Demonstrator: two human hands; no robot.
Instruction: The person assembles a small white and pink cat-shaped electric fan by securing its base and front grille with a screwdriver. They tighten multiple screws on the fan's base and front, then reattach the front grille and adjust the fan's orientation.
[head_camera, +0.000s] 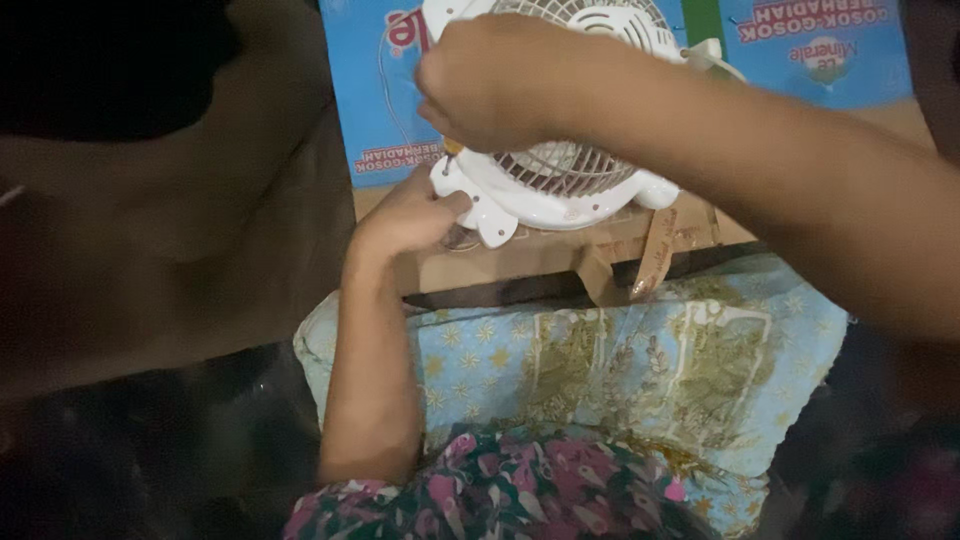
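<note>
The small fan (560, 170) is white, its grille pale. The cardboard box (520, 255) beneath is brown with blue printed panels. The pillow (620, 365) is light blue with olive-gold floral pattern. The sleeve (500, 495) shows pink-and-green flowers.

Single head view, looking steeply down, close over lap and box.
</note>
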